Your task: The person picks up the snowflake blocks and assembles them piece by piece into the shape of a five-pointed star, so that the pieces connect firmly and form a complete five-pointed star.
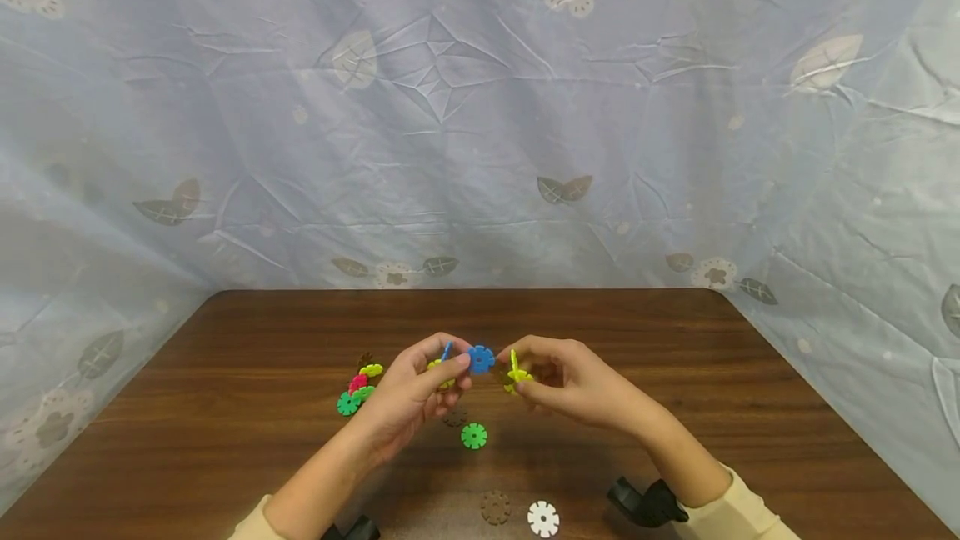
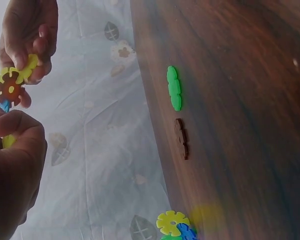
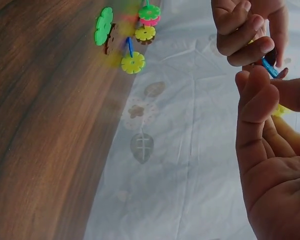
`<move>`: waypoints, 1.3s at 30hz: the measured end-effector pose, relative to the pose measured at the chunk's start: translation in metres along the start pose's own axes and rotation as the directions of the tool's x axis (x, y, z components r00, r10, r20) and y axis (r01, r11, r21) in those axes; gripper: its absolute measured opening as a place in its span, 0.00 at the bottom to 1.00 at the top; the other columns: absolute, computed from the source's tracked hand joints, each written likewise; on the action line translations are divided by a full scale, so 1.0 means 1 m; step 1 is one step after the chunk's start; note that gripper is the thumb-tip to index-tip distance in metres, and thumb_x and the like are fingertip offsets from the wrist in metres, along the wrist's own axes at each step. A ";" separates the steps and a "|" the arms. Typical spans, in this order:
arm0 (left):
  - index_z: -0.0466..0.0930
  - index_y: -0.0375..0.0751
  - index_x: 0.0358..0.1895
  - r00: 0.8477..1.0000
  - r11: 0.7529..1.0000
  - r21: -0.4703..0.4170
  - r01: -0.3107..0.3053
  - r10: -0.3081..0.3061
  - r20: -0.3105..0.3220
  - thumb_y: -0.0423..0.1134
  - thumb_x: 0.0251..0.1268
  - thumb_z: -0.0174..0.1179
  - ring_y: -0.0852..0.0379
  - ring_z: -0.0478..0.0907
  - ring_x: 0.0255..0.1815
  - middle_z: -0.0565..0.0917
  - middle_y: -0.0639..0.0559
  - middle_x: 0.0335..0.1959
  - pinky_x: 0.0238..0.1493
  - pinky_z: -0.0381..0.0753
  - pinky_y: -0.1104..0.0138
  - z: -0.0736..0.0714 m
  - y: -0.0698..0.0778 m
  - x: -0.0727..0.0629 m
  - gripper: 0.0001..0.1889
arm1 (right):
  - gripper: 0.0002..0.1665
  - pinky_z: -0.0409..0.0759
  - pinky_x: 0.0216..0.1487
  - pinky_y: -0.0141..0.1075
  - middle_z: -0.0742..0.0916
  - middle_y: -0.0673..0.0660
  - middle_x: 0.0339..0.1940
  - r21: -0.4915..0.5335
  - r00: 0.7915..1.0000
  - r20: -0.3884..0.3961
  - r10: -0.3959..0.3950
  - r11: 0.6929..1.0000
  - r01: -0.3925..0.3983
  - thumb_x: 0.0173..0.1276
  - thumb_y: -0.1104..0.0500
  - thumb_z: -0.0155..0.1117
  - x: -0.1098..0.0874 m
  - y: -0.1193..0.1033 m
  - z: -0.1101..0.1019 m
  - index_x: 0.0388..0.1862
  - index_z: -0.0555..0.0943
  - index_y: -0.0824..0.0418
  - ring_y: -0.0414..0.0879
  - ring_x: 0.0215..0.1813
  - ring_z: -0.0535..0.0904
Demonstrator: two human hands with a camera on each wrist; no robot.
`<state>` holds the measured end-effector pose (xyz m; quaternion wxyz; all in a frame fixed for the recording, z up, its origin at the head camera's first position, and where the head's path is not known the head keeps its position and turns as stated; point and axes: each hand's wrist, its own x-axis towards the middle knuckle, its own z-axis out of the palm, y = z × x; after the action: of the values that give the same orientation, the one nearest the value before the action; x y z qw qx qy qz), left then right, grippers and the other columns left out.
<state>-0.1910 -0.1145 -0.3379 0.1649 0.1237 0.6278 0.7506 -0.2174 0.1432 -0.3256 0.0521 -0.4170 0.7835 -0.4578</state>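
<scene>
Inscriptions: none legible in any view. Lettering, labels, brands, numbers, signs: nil readable.

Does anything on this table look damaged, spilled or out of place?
Nothing stands out. The loose green disc and white disc lie flat and look whole, and the table shows no spill. The blue disc in the left hand and yellow discs in the right hand look intact where visible.
</scene>
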 end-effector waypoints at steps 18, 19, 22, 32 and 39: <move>0.75 0.45 0.54 0.997 1.000 -0.015 -0.012 0.011 -0.083 0.46 0.81 0.58 0.69 0.73 0.24 0.81 0.60 0.29 0.26 0.72 0.80 0.004 -0.003 -0.003 0.11 | 0.13 0.82 0.29 0.33 0.82 0.50 0.28 0.281 0.978 -0.183 0.099 0.959 -0.044 0.76 0.62 0.66 -0.001 0.012 0.023 0.55 0.84 0.67 0.37 0.28 0.78; 0.75 0.45 0.54 0.996 1.000 -0.021 -0.010 0.008 -0.087 0.46 0.81 0.58 0.69 0.72 0.23 0.81 0.60 0.29 0.25 0.72 0.80 0.005 -0.003 -0.003 0.10 | 0.12 0.81 0.29 0.32 0.82 0.49 0.28 0.286 0.977 -0.193 0.094 0.958 -0.035 0.76 0.62 0.66 -0.001 0.013 0.025 0.53 0.84 0.68 0.37 0.27 0.77; 0.75 0.45 0.52 0.996 0.999 -0.034 -0.014 0.011 -0.091 0.45 0.81 0.58 0.69 0.71 0.23 0.81 0.61 0.28 0.26 0.71 0.80 0.005 -0.004 -0.003 0.09 | 0.12 0.79 0.28 0.32 0.82 0.47 0.26 0.285 0.971 -0.220 0.093 0.958 -0.027 0.75 0.63 0.68 -0.001 0.014 0.029 0.50 0.84 0.70 0.35 0.26 0.76; 0.75 0.41 0.51 0.999 0.999 -0.021 -0.044 0.043 -0.015 0.41 0.79 0.60 0.69 0.67 0.22 0.79 0.62 0.27 0.29 0.71 0.78 0.000 -0.004 -0.006 0.09 | 0.10 0.78 0.25 0.32 0.82 0.45 0.24 0.255 0.971 -0.226 0.081 0.967 -0.021 0.73 0.63 0.70 -0.001 0.014 0.032 0.48 0.85 0.69 0.34 0.25 0.76; 0.78 0.48 0.44 0.997 0.997 0.002 -0.072 0.072 -0.014 0.39 0.79 0.60 0.68 0.66 0.23 0.76 0.62 0.25 0.28 0.69 0.77 -0.001 -0.007 -0.007 0.02 | 0.07 0.77 0.24 0.32 0.83 0.48 0.25 0.236 0.982 -0.185 0.047 0.972 -0.002 0.73 0.62 0.70 -0.003 0.012 0.030 0.47 0.86 0.64 0.34 0.25 0.75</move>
<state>-0.1844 -0.1166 -0.3447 0.1331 0.1411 0.6246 0.7565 -0.2089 0.1280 -0.3534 0.0321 -0.3529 0.7304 -0.5839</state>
